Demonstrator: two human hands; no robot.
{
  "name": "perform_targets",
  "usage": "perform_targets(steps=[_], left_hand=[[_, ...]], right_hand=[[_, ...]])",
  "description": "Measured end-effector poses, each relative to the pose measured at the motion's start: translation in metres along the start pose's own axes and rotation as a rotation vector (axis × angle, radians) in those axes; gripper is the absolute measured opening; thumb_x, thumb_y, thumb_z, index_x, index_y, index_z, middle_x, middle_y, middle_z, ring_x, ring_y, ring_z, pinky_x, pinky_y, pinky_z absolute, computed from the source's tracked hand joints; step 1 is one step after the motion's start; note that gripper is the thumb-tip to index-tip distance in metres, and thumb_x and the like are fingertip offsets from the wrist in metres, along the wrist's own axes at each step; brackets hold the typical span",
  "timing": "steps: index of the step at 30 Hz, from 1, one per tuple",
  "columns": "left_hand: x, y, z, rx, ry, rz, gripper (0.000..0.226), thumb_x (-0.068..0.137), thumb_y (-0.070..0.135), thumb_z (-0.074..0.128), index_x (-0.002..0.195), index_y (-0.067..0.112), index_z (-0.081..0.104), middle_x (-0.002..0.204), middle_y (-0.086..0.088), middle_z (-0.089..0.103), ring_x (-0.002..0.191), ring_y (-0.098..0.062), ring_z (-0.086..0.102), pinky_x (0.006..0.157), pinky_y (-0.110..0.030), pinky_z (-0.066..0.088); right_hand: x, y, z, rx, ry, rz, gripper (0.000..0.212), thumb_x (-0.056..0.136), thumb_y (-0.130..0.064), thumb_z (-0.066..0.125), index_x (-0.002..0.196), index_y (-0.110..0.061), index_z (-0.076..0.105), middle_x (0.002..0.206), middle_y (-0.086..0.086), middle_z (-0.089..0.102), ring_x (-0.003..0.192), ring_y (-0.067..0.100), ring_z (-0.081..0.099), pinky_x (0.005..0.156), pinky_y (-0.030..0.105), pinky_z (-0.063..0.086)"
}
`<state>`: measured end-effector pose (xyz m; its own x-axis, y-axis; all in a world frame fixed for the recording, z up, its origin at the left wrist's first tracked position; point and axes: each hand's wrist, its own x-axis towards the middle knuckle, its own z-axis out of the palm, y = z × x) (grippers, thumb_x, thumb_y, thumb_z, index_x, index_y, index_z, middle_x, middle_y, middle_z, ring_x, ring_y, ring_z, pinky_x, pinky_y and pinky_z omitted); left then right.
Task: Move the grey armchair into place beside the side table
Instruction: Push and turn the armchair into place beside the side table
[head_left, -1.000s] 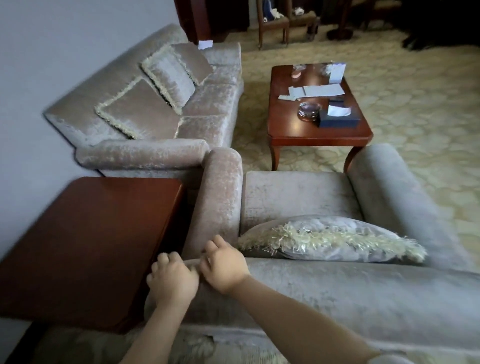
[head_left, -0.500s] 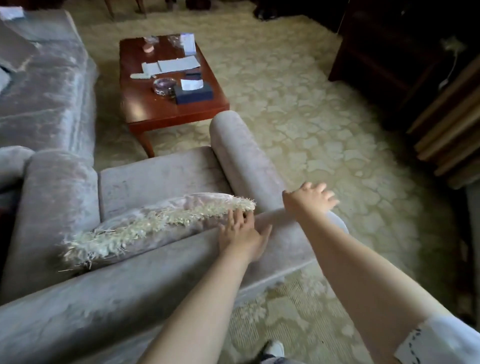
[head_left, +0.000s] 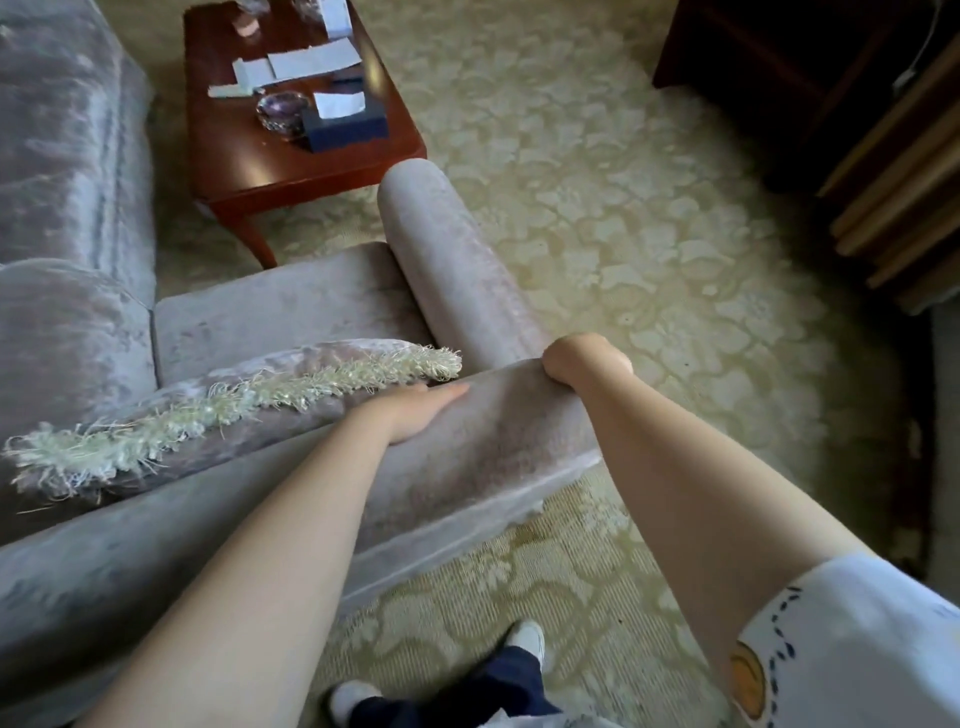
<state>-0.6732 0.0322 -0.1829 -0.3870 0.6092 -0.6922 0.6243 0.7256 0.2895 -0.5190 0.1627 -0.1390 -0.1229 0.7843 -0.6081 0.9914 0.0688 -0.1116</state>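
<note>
Grey velvet armchair (head_left: 270, 312) fills left and centre of frame. Looks heavy, plush likely slippery; best held at the firm back. Right hand (head_left: 582, 358) curls over its corner; left hand (head_left: 415, 415) lies on top, fingers hidden, grip unclear.

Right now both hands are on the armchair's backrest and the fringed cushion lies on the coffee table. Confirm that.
Not quite. The head view shows the fringed cushion on the armchair seat, against its backrest, not on the coffee table. The left hand and right hand are on the backrest.
</note>
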Motion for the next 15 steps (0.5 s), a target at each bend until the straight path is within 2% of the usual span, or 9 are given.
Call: perform_targets(steps=[3, 7, 9, 12, 15], left_hand=[[-0.007, -0.002, 0.005, 0.058, 0.008, 0.031, 0.088, 0.076, 0.083, 0.017, 0.143, 0.029, 0.032, 0.156, -0.002, 0.02, 0.141, -0.026, 0.021, 0.115, -0.046, 0.014], [-0.029, -0.005, 0.014, 0.073, 0.019, 0.047, 0.086, 0.08, 0.08, 0.016, 0.145, 0.025, 0.029, 0.157, -0.003, 0.011, 0.143, -0.026, 0.011, 0.117, -0.043, 0.007], [-0.047, -0.007, 0.021, 0.106, 0.013, 0.031, 0.087, 0.079, 0.081, 0.015, 0.145, 0.026, 0.03, 0.157, -0.004, 0.008, 0.143, -0.03, 0.01, 0.114, -0.042, 0.011], [-0.067, -0.007, 0.038, 0.116, -0.034, 0.022, 0.092, 0.071, 0.087, 0.013, 0.143, 0.033, 0.031, 0.157, -0.007, 0.007, 0.142, -0.035, 0.011, 0.111, -0.051, 0.015], [-0.072, -0.006, 0.053, 0.144, 0.009, 0.063, 0.095, 0.07, 0.088, 0.013, 0.145, 0.03, 0.027, 0.156, -0.003, 0.017, 0.141, -0.031, 0.018, 0.112, -0.048, 0.018]], right_hand=[[-0.006, 0.004, 0.006, -0.065, 0.029, -0.07, 0.032, 0.088, -0.014, 0.042, 0.116, -0.005, 0.056, 0.12, 0.014, 0.056, 0.106, 0.037, 0.055, 0.093, 0.048, 0.047], [-0.016, 0.013, 0.016, -0.115, 0.082, -0.107, 0.032, 0.087, -0.014, 0.043, 0.115, -0.006, 0.056, 0.117, 0.013, 0.058, 0.103, 0.035, 0.057, 0.09, 0.046, 0.049], [-0.026, 0.022, 0.023, -0.123, 0.085, -0.097, 0.034, 0.087, -0.013, 0.043, 0.118, -0.006, 0.055, 0.12, 0.013, 0.056, 0.107, 0.035, 0.056, 0.091, 0.046, 0.049], [-0.039, 0.046, 0.034, -0.146, 0.078, -0.046, 0.032, 0.088, -0.011, 0.042, 0.116, -0.006, 0.056, 0.117, 0.013, 0.057, 0.104, 0.033, 0.056, 0.088, 0.044, 0.05], [-0.044, 0.062, 0.037, -0.13, 0.059, 0.013, 0.032, 0.089, -0.01, 0.039, 0.115, -0.005, 0.057, 0.114, 0.013, 0.059, 0.101, 0.032, 0.057, 0.083, 0.038, 0.049]])
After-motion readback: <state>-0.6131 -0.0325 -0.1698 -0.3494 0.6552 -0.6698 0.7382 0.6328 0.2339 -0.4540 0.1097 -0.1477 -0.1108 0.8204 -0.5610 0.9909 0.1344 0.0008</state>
